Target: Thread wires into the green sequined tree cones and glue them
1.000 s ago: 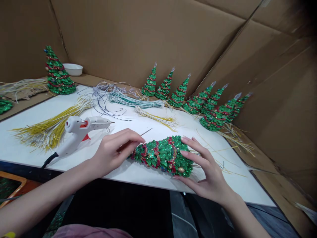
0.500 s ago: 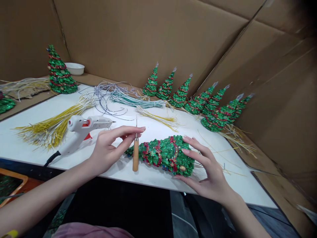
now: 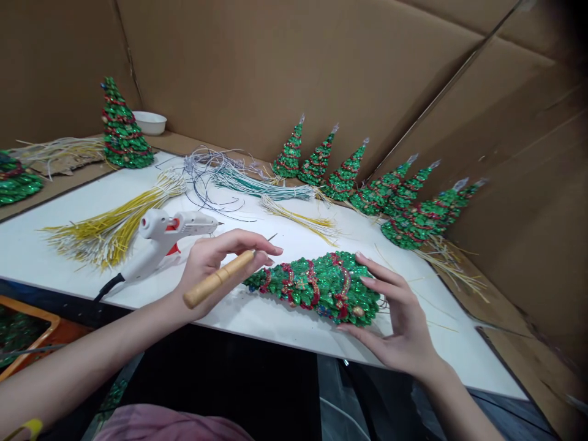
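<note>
My left hand [image 3: 215, 263] pinches a wooden-handled awl [image 3: 218, 280] between thumb and fingers. The handle slants down to the left over the hand, and the thin metal tip points up to the right. A green glitter tree with red garlands [image 3: 316, 286] lies on its side on the white board [image 3: 275, 331], its narrow top to the left beside my left hand. My right hand [image 3: 399, 312] holds the tree's wide base, fingers on the upper side and thumb on the lower side.
A white glue gun [image 3: 158, 236] lies left, near yellow-white wires [image 3: 114, 226]. Green-white wires [image 3: 266, 187] and a smaller bundle [image 3: 301, 220] lie behind. Several trees stand right; another tree [image 3: 125, 131] and a white bowl [image 3: 151, 123] are back left. An orange crate [image 3: 55, 334] is lower left.
The awl has turned from upright to slanted, its handle swinging left and up over my left hand. The view has shifted slightly. My right hand still holds the tree's base.
</note>
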`<state>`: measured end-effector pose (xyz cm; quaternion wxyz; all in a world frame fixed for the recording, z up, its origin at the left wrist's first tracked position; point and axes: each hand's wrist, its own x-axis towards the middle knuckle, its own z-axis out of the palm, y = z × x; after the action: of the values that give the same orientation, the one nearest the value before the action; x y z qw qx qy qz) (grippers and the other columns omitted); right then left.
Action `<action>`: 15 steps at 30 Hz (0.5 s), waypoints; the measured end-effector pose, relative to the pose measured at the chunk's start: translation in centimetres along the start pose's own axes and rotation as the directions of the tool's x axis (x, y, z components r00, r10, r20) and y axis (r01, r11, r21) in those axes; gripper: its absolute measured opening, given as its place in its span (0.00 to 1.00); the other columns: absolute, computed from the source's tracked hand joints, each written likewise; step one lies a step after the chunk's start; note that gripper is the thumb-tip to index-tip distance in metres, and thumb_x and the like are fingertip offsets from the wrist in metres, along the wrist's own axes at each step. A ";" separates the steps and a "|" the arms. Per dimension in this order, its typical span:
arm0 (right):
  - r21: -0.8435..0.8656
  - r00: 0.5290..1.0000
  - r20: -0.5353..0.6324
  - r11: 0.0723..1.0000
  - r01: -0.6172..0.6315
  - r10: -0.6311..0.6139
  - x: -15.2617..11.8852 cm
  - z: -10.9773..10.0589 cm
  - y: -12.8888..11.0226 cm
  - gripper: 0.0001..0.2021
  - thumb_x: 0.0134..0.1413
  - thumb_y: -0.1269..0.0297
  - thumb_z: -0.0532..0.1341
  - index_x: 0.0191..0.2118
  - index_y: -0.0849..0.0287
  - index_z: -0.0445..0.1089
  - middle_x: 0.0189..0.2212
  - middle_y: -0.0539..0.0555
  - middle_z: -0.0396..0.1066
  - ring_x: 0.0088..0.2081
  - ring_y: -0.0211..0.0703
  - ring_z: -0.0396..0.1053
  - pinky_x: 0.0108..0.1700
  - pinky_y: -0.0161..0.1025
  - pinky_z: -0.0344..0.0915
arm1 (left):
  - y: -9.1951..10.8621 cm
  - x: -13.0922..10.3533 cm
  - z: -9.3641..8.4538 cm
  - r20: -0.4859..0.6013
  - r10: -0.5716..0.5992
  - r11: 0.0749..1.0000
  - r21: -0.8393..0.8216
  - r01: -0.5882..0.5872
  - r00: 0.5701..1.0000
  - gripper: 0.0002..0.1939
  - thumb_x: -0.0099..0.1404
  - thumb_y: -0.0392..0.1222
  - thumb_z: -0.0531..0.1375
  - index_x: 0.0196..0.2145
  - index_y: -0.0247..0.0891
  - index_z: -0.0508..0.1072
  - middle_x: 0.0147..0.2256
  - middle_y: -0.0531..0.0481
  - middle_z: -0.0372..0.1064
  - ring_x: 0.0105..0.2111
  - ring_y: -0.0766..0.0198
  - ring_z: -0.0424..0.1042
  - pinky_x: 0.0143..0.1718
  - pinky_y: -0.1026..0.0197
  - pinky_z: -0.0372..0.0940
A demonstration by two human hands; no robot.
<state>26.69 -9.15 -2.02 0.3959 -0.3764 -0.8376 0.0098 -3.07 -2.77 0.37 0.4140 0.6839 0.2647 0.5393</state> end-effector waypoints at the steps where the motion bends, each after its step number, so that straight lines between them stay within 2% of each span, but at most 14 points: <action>1: 0.006 1.000 0.000 1.000 0.005 -0.005 0.0 0.0 0.0 0.41 0.43 0.72 0.73 0.63 0.51 0.57 0.63 0.60 0.60 0.64 0.58 0.59 0.64 0.62 0.59 | 0.2 0.0 0.0 0.000 -0.028 1.000 0.003 0.028 1.000 0.05 0.65 0.40 0.62 0.36 0.35 0.76 0.36 0.48 0.80 0.33 0.65 0.79 0.33 0.67 0.75; 5: 0.014 1.000 0.009 1.000 0.026 -0.026 0.2 0.0 -0.2 0.43 0.42 0.74 0.73 0.63 0.52 0.57 0.63 0.60 0.59 0.65 0.55 0.59 0.66 0.59 0.57 | 0.3 -0.1 -0.3 0.066 -0.030 0.999 -0.013 0.031 0.997 0.07 0.67 0.42 0.60 0.36 0.37 0.77 0.34 0.49 0.79 0.32 0.65 0.78 0.32 0.68 0.72; 9: -0.007 0.999 0.021 0.999 0.046 -0.046 0.6 0.1 -0.8 0.42 0.43 0.76 0.72 0.64 0.52 0.57 0.64 0.59 0.58 0.65 0.55 0.58 0.67 0.59 0.56 | -0.1 0.2 -0.1 0.138 0.043 0.994 -0.106 -0.028 0.989 0.13 0.69 0.45 0.58 0.32 0.37 0.77 0.26 0.51 0.75 0.23 0.70 0.71 0.24 0.69 0.65; 12: -0.020 0.998 0.025 0.998 0.056 -0.056 0.6 0.2 -1.1 0.42 0.44 0.76 0.71 0.64 0.52 0.56 0.64 0.59 0.57 0.65 0.55 0.57 0.67 0.59 0.56 | 0.3 0.7 0.4 0.190 0.134 0.988 -0.102 -0.116 0.973 0.20 0.71 0.50 0.55 0.28 0.35 0.78 0.23 0.50 0.71 0.23 0.69 0.67 0.25 0.67 0.62; 15: -0.038 0.998 0.027 0.998 0.059 -0.059 0.5 0.2 -1.3 0.41 0.45 0.76 0.70 0.65 0.51 0.55 0.65 0.59 0.56 0.66 0.55 0.56 0.67 0.60 0.55 | 1.2 1.1 1.2 0.258 0.136 0.990 -0.075 -0.121 0.956 0.24 0.72 0.51 0.53 0.24 0.35 0.76 0.22 0.49 0.70 0.23 0.69 0.66 0.27 0.66 0.62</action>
<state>25.58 -9.70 -1.42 0.3780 -0.3589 -0.8533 -0.0133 -1.77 -2.80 1.83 0.4293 0.7527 0.1467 0.4772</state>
